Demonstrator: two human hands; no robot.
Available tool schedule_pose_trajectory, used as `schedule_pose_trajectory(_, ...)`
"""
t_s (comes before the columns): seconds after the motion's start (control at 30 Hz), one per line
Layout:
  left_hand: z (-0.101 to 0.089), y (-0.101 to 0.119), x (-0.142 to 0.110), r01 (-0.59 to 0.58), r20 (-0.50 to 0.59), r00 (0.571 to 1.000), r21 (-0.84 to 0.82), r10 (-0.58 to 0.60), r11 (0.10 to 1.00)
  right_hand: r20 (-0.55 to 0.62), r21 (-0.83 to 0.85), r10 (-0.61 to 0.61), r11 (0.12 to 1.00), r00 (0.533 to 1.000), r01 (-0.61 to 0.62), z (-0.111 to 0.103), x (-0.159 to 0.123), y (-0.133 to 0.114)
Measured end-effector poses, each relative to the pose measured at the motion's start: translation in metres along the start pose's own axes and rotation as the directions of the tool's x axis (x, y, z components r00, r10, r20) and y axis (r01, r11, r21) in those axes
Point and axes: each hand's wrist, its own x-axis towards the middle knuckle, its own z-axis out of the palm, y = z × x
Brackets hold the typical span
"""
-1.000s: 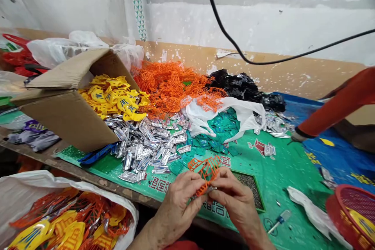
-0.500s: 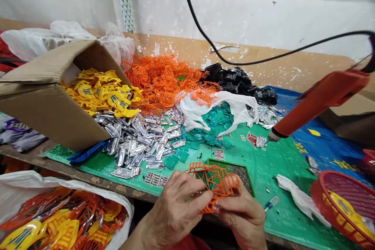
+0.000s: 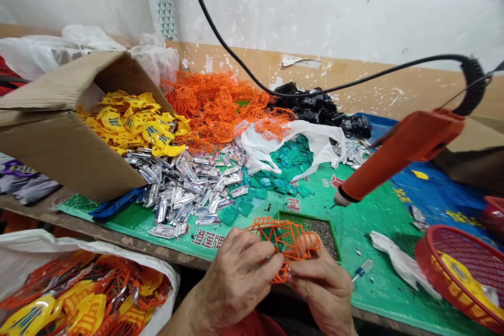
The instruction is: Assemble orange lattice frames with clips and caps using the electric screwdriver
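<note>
Both hands grip one orange plastic lattice frame (image 3: 289, 239) over the front edge of the table. My left hand (image 3: 240, 273) is closed on its left side, thumb and forefinger pinched together near the middle. My right hand (image 3: 325, 278) holds the right end, its thumb beneath the lower bars. Whatever may lie between the fingertips is hidden. Just behind the frame sits a green tray (image 3: 334, 239) of small screws. An orange electric screwdriver (image 3: 401, 155) hangs by its cord to the right, tip above the green table cover, apart from both hands.
A tipped cardboard box (image 3: 59, 152) spills yellow parts (image 3: 149, 126). Silver pieces (image 3: 189, 189), orange frames (image 3: 212, 105), teal parts (image 3: 295, 157) and black parts (image 3: 311, 105) lie behind. A white sack (image 3: 169, 273) stands front left, a red basket (image 3: 425, 262) at right.
The hanging electric screwdriver has swung left and slightly down, its cord shifting with it. My hands keep nearly the same grip on the orange frame.
</note>
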Motion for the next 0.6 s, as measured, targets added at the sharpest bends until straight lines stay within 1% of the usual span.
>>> schedule_pose_trajectory(0.3, -0.0010, 0.0003, 0.0015, -0.012, 0.049, 0.999, 0.009, 0.012, 1.000, 0.015, -0.023, 0.006, 1.000, 1.000, -0.006, -0.0032, 0.0007, 0.0011)
schedule_pose_trajectory(0.6, -0.0005, -0.0004, 0.0005, -0.018, 0.092, 0.996, -0.001, 0.018, 1.000, 0.014, 0.013, 0.023, 1.000, 1.000, -0.023, -0.0040, 0.0032, -0.0016)
